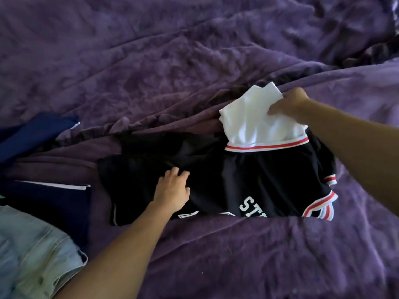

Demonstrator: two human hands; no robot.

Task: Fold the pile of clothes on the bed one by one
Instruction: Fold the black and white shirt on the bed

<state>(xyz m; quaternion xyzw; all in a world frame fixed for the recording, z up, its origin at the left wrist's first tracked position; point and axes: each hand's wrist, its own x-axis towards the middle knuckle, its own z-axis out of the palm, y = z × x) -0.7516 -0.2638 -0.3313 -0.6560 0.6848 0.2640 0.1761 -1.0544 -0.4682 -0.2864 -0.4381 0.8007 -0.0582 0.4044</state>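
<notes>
A black jersey point(248, 180) with white lettering and red-and-white trim lies partly folded on the purple blanket, in the middle of the view. A white part of the jersey point(252, 119) sticks up at its far right end above a red-and-white band. My right hand point(289, 103) grips the top of that white part, thumb on its front. My left hand point(172, 188) rests flat on the black cloth at the jersey's left side, fingers spread.
The rumpled purple blanket point(172, 61) covers the whole bed. Dark navy clothes point(43, 197) lie at the left edge, one with a white stripe. Light blue denim point(36, 251) lies at the lower left corner.
</notes>
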